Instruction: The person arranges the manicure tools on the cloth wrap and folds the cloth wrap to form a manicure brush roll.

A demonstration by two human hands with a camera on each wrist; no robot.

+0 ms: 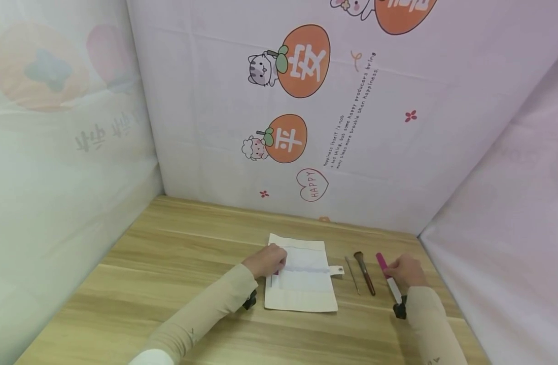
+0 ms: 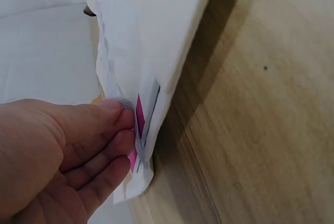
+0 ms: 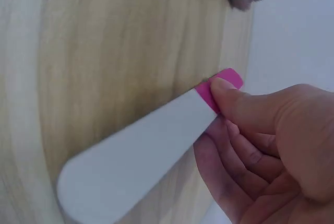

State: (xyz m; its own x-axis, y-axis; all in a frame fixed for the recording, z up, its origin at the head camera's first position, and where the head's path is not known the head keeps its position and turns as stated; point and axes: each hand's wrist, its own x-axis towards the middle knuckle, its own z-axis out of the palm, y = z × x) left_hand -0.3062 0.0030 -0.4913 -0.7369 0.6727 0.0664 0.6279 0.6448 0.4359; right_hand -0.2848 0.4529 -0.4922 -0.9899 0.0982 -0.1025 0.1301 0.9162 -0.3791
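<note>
An unfolded white fabric case (image 1: 302,300) lies on the table. At its left side my left hand (image 1: 269,260) pinches a grey elastic band (image 2: 110,78) between thumb and fingers. Behind the band sit a pink piece (image 2: 140,113) and a thin dark-edged strip (image 2: 153,106), both partly hidden. To the right of the case, my right hand (image 1: 409,271) grips the pink end of a flat pink-and-white nail file (image 3: 135,158), thumb on top. The file's white rounded end points toward the near side of the table.
Between the case and the right hand lie a thin metal stick (image 1: 352,275) and a brush (image 1: 364,274) with a brown handle. The case's snap strap (image 1: 336,270) sticks out to the right. Printed white cloth (image 1: 206,126) hangs behind the wooden table (image 1: 192,228).
</note>
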